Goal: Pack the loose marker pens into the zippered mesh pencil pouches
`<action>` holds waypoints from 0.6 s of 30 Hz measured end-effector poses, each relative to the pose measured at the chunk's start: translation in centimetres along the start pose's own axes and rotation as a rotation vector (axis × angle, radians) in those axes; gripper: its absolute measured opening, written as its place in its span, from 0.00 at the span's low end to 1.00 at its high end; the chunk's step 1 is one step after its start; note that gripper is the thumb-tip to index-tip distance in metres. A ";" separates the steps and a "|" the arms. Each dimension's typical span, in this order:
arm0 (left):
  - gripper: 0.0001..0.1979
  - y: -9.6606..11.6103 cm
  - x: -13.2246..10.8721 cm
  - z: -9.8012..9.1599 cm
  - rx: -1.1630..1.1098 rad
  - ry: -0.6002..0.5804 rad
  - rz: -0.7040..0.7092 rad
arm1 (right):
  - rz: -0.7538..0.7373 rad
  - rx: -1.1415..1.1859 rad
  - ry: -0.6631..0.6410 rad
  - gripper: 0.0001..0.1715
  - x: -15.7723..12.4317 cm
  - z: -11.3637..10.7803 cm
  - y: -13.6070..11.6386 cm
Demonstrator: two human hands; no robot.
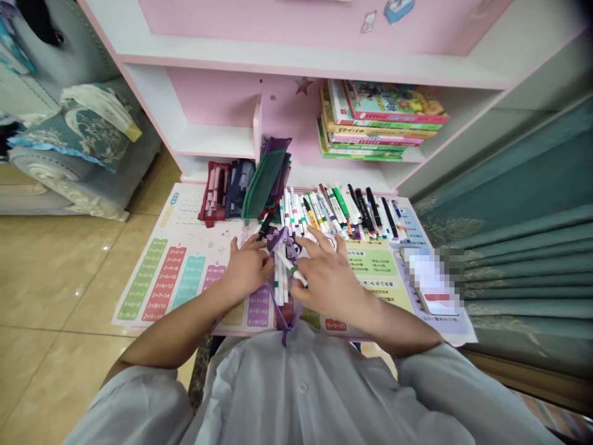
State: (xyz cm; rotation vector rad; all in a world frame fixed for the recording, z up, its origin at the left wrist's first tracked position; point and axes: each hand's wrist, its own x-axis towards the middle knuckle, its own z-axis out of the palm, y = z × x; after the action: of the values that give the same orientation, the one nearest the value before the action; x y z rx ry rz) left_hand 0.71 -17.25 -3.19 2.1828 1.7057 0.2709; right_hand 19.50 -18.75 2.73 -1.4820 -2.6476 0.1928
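Broadly, a pink-and-white shelf unit (315, 55) with smooth, flat panels rises behind the desk, beside a teal curtain (514, 241) falling in soft pleats. The glossy desk mat (188, 210) carries coloured columns of sums, "2×3=6", "6×9=54" and "9×9=81" among them. Glossy-covered books (380, 133) are stacked flat on the shelf, their spine titles too small to read. A green, zip-edged pouch (265, 185) leans near the shelf. The slim purple pouch (291, 248) lies on the mat between the hands, white markers in its opening. At its left edge, the left hand (248, 266) has its fingers bent; the right hand (328, 278) touches a white, green-banded marker (293, 270). Whether either hand is gripping, I cannot tell. A rectangular phone (428, 281) lies at the right, and loose cylindrical markers (340, 210) form a row behind, their print illegible.
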 end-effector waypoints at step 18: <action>0.16 -0.1 0.2 0.2 0.044 0.027 0.006 | -0.019 -0.132 -0.226 0.17 1.3 3.5 -2.1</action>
State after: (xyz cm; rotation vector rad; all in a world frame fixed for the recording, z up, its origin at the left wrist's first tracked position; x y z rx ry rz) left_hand 0.75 -17.02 -3.40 2.2256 1.7354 0.2675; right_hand 16.52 -18.97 -0.33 -1.5586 -2.9025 0.1978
